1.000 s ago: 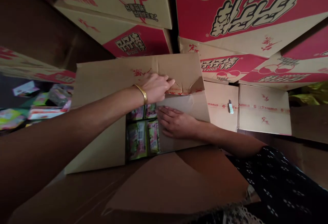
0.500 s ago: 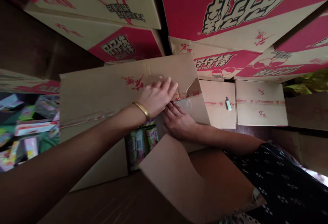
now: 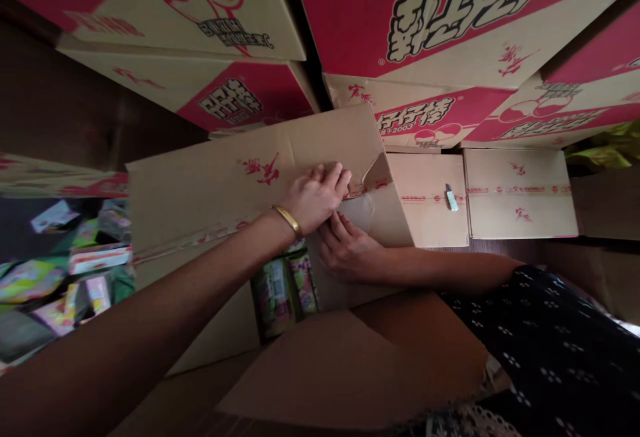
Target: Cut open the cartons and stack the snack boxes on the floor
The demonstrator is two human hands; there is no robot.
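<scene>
A long cardboard carton with red print lies in front of me, its top partly opened. My left hand, below a gold bangle, has its fingers bent together over the flap edge at the seam. Right against it, my right hand is closed with fingertips pinching at the same edge; the exact grip is hidden. Beside the fingers, the cardboard surface is torn. Through the gap below show green and pink packets. A loose cardboard flap sticks out toward me.
Red and tan printed cartons are stacked behind. Two lower taped cartons stand to the right; a small pale cutter-like tool lies on the nearer one. Colourful packages lie at the left. Yellow plastic is at the far right.
Both hands stay at the seam, with the right fingers drawn in a little more tightly. The loose front flap has swung lower and toward the left. The view has shifted slightly.
</scene>
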